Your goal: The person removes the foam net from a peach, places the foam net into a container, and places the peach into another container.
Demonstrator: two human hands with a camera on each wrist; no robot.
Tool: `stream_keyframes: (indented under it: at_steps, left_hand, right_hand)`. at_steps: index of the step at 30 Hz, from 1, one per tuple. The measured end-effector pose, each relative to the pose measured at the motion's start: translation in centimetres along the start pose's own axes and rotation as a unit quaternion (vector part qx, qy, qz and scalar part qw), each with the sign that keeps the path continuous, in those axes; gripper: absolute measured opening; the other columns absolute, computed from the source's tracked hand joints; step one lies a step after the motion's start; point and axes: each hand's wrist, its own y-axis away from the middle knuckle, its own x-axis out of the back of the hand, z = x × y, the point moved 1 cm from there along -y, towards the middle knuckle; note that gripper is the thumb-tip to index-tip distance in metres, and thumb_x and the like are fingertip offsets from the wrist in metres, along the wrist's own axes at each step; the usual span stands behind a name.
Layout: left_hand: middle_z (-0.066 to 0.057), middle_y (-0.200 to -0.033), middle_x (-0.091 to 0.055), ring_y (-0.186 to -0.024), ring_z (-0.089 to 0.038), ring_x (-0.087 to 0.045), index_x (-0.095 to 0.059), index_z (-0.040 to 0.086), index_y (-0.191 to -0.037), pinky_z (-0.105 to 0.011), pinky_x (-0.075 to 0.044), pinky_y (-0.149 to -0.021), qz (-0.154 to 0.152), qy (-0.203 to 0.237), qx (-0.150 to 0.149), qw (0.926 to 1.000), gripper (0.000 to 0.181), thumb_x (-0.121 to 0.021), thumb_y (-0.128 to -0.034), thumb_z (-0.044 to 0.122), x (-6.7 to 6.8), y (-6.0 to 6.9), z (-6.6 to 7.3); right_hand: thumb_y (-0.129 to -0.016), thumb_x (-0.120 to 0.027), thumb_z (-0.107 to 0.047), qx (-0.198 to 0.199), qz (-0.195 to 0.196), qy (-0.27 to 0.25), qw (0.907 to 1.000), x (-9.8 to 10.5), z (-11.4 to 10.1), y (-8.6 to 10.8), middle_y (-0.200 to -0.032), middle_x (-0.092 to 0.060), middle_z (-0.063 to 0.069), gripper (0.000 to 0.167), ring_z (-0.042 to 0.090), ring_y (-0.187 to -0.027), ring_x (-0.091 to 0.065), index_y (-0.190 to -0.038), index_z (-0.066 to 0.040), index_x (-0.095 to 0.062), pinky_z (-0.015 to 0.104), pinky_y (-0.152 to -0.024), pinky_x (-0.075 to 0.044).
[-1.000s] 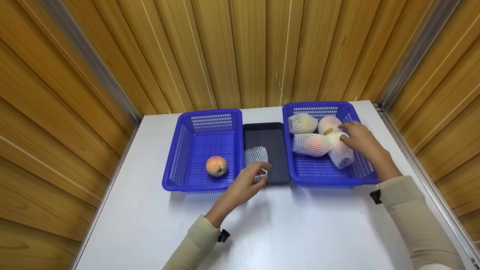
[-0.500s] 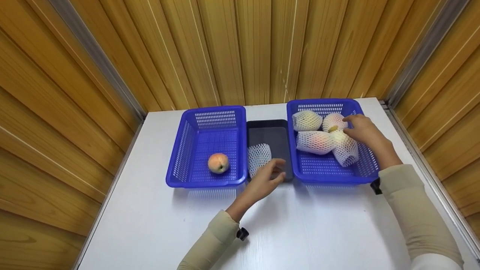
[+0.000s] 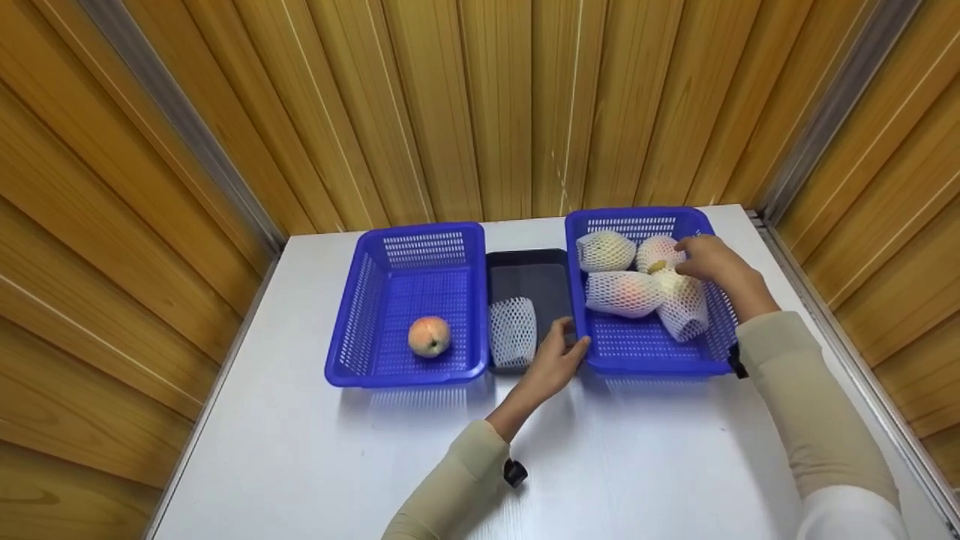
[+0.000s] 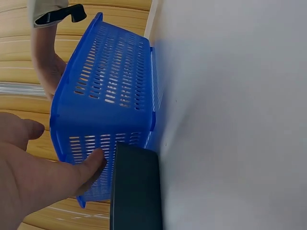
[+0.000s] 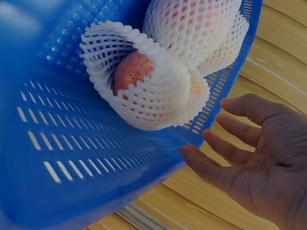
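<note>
Here's the right hand [image 3: 716, 268], reaching in over the far right side of the right basket [image 3: 652, 367], fingers loosely bent, nothing in its grasp! Just beside it sit four netted fruits, two at the back and two in front, the front right one [image 3: 684, 304] lying at a slant; from the right wrist, red skin peeks out of one foam sleeve. And the left hand [image 3: 551, 364]? At that basket's near left corner, thumb and fingers parted and holding nothing, though contact with the rim is hard to call. Between the baskets, the black tray [image 3: 529, 277] carries a white foam net [image 3: 513, 332], while one bare peach [image 3: 430, 337] sits in the left basket [image 3: 409, 380]
</note>
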Motion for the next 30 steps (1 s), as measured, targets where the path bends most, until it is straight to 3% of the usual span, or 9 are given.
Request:
stream_keyframes:
  at_steps: [6, 10, 13, 16, 21, 30]
  left_hand:
    - [-0.027, -0.131, -0.059, -0.116, -0.031, -0.065, -0.044, -0.009, -0.141, -0.033, -0.057, -0.088, 0.014, 0.031, 0.011, 0.9994, 0.045, -0.055, -0.1029, 0.012, -0.6, -0.7, -0.4]
    - [-0.027, -0.120, -0.063, -0.097, -0.026, -0.067, -0.045, -0.004, -0.137, -0.033, -0.057, -0.073, 0.013, 0.072, 0.028, 0.9969, 0.041, -0.057, -0.1004, 0.009, -0.6, -1.0, -0.4]
    - [-0.022, -0.113, -0.064, -0.081, -0.017, -0.062, -0.046, 0.001, -0.131, -0.033, -0.053, -0.065, 0.012, 0.089, 0.044, 0.9951, 0.037, -0.060, -0.0978, 0.011, -0.6, -1.2, -0.3]
    - [-0.019, -0.115, -0.061, -0.079, -0.014, -0.061, -0.045, 0.003, -0.126, -0.037, -0.055, -0.067, 0.006, 0.095, 0.048, 0.9944, 0.036, -0.062, -0.0953, 0.011, -0.7, -1.3, -0.3]
    - [-0.017, -0.117, -0.056, -0.081, -0.014, -0.062, -0.044, 0.005, -0.120, -0.041, -0.058, -0.074, 0.006, 0.098, 0.047, 0.9941, 0.034, -0.062, -0.0920, 0.008, -0.8, -1.6, -0.3]
    - [-0.009, -0.103, -0.057, -0.071, -0.011, -0.056, -0.045, 0.007, -0.118, -0.027, -0.047, -0.057, 0.014, 0.081, 0.059, 0.9949, 0.034, -0.064, -0.0900, 0.006, -0.7, -1.7, -0.2]
  right_hand:
    - [-0.094, -0.064, -0.010, -0.020, -0.057, -0.008, 0.9981, 0.4, -0.3, -0.7, -0.140, -0.043, 0.044, 0.054, 0.061, -0.133, -0.036, -0.136, 0.019, -0.047, 0.068, -0.110, -0.032]
    - [-0.094, -0.066, -0.015, -0.038, -0.088, -0.014, 0.9953, 0.6, -0.4, -0.9, -0.142, -0.041, 0.043, 0.057, 0.060, -0.133, -0.035, -0.138, 0.016, -0.047, 0.070, -0.109, -0.033]
    - [-0.093, -0.067, -0.017, -0.044, -0.107, -0.010, 0.9933, 0.5, -0.4, -1.1, -0.143, -0.041, 0.042, 0.057, 0.060, -0.133, -0.035, -0.136, 0.016, -0.049, 0.069, -0.109, -0.033]
    - [-0.091, -0.068, -0.016, -0.048, -0.118, -0.004, 0.9919, 0.3, -0.2, -1.2, -0.143, -0.040, 0.042, 0.057, 0.060, -0.134, -0.035, -0.134, 0.016, -0.050, 0.068, -0.111, -0.032]
    - [-0.090, -0.069, -0.013, -0.043, -0.121, 0.012, 0.9917, 0.0, 0.1, -1.4, -0.134, -0.050, 0.040, 0.052, 0.058, -0.124, -0.046, -0.129, 0.018, -0.053, 0.065, -0.105, -0.041]
    - [-0.092, -0.071, -0.016, -0.071, -0.143, -0.036, 0.9865, -0.1, 0.1, -0.4, -0.144, -0.045, 0.036, 0.055, 0.057, -0.133, -0.038, -0.138, 0.007, -0.053, 0.073, -0.107, -0.032]
